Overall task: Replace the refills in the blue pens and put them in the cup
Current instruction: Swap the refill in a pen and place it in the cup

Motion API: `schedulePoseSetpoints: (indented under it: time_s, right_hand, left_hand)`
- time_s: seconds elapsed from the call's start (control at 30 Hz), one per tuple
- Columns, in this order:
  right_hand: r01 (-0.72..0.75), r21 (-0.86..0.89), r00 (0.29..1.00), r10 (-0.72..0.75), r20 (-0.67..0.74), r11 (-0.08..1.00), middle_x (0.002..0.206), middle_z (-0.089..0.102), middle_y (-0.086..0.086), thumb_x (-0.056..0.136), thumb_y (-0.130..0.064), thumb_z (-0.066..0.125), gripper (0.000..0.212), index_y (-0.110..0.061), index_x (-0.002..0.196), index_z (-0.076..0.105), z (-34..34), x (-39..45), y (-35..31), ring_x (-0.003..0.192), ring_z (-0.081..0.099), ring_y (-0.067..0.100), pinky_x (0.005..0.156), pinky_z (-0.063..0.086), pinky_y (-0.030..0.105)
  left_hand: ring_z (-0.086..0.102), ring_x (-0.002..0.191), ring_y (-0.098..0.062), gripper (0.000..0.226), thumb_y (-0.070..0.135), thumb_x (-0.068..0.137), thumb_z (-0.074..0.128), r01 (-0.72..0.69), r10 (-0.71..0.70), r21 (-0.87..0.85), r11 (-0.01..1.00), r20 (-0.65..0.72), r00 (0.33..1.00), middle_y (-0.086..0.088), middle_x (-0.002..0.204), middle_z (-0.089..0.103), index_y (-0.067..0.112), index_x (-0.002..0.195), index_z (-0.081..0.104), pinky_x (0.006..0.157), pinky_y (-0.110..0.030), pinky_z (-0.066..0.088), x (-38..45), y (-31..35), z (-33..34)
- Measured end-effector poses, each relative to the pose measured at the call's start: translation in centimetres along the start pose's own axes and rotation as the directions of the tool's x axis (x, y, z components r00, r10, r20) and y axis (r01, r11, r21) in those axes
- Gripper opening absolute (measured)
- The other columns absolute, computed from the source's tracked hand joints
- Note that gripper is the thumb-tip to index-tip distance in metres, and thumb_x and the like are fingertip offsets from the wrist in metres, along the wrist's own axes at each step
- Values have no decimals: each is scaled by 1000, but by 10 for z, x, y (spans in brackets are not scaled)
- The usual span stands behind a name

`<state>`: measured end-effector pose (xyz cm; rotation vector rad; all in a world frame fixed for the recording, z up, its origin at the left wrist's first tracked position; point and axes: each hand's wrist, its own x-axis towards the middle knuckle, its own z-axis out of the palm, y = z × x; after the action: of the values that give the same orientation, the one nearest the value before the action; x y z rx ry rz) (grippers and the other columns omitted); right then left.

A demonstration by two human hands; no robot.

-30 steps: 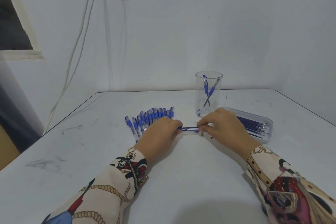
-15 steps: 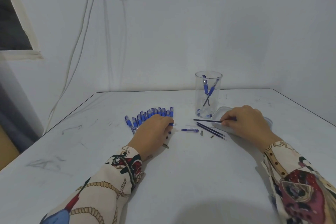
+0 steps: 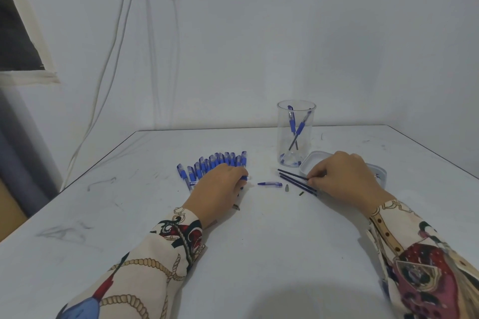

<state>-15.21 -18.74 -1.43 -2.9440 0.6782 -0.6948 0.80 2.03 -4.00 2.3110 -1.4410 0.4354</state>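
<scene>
A row of several blue pens (image 3: 215,160) lies on the white table (image 3: 259,254). My left hand (image 3: 217,186) rests at the row's near right end, fingers curled round a pen barrel (image 3: 245,177). My right hand (image 3: 342,176) pinches a thin dark refill (image 3: 290,173) by the tray's left edge. Two more refills (image 3: 295,184) lie just below it. A blue pen cap (image 3: 269,184) and a small grey tip (image 3: 287,188) lie between my hands. The clear cup (image 3: 295,134) behind holds two blue pens.
A shallow clear tray (image 3: 311,160) sits right of the cup, mostly hidden by my right hand. A small dark bit (image 3: 301,193) lies near the refills and another small part (image 3: 236,206) by my left wrist. White cables (image 3: 111,65) hang down the wall at the left.
My hands pulled apart from the pen they held together. The cap and tip now lie on the table; my right hand went to the tray and holds a refill, now drawn slightly nearer.
</scene>
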Motion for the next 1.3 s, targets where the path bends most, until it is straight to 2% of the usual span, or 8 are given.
schedulePoseSetpoints:
  time_s: [0.3,0.57,0.8,0.9,1.0,1.17,1.3]
  right_hand:
    - [65,-151,997,-58,50,986,84,69,-18,84,-43,58,17,-40,87,74,4,0,0,87,53,8,83,35,30]
    - [59,-148,997,-52,51,987,84,69,-18,83,-45,58,17,-42,88,74,4,1,1,87,51,8,81,35,30]
    - [41,-97,999,-39,20,994,76,68,-16,82,-41,57,18,-38,76,74,3,0,3,83,51,10,76,32,31]
    - [-22,-68,1000,21,-11,997,72,67,-14,83,-36,55,21,-31,70,72,-5,1,7,78,55,11,75,38,31]
    - [-119,-86,993,117,-27,989,73,67,-14,82,-30,58,17,-31,72,71,-13,1,19,76,58,14,75,43,31]
    - [-214,-157,972,226,67,964,79,67,-12,82,-33,63,10,-35,77,71,-11,-2,33,79,58,15,74,33,30]
    - [-224,-191,964,246,99,956,81,66,-12,84,-33,63,11,-37,77,70,-11,-2,37,81,56,15,75,31,29]
  left_hand:
    - [43,83,-10,22,21,98,39,-8,8,-10,1000,4,1000,2,96,62,18,109,58,69,-20,30,-1,2,-1]
    - [42,83,-9,23,22,98,40,-19,19,-15,1000,3,1000,2,98,62,18,112,58,70,-19,28,-2,4,-1]
    - [49,94,-13,25,22,99,40,-25,25,-20,999,2,1000,1,105,61,18,117,57,74,-17,29,-3,8,-3]
    - [50,97,-14,26,22,99,40,-27,26,-23,999,-7,1000,1,106,61,18,118,56,76,-17,32,-3,9,-4]
    - [51,98,-14,25,21,98,41,-30,29,-34,999,-10,1000,1,106,61,18,117,57,78,-18,34,-5,10,-3]
    - [50,93,-13,24,22,98,40,-46,44,-58,997,-35,998,2,101,61,18,113,58,75,-19,35,-7,15,-3]
    - [50,91,-13,23,21,98,40,-52,49,-63,997,-42,998,3,99,61,18,112,58,72,-19,32,-8,17,-4]
